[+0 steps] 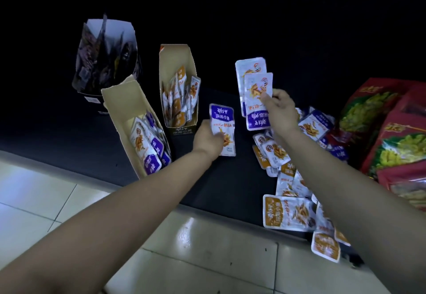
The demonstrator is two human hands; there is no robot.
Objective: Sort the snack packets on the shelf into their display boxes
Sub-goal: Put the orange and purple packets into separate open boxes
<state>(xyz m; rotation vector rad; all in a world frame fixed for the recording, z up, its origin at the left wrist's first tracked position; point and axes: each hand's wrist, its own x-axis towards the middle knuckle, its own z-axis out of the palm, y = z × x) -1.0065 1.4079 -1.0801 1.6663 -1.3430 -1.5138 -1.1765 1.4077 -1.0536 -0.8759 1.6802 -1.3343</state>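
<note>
Both forearms reach forward over the shelf (219, 178). At frame centre the left hand (208, 140) pinches one purple packet (222, 129), long axis upright. The right hand (280, 109) grips two purple packets (254, 91), upright too.

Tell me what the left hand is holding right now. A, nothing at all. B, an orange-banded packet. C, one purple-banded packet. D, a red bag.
C: the left hand grips a single purple-banded packet by its lower end, while the right hand holds a pair of packets of the same purple kind.
</note>
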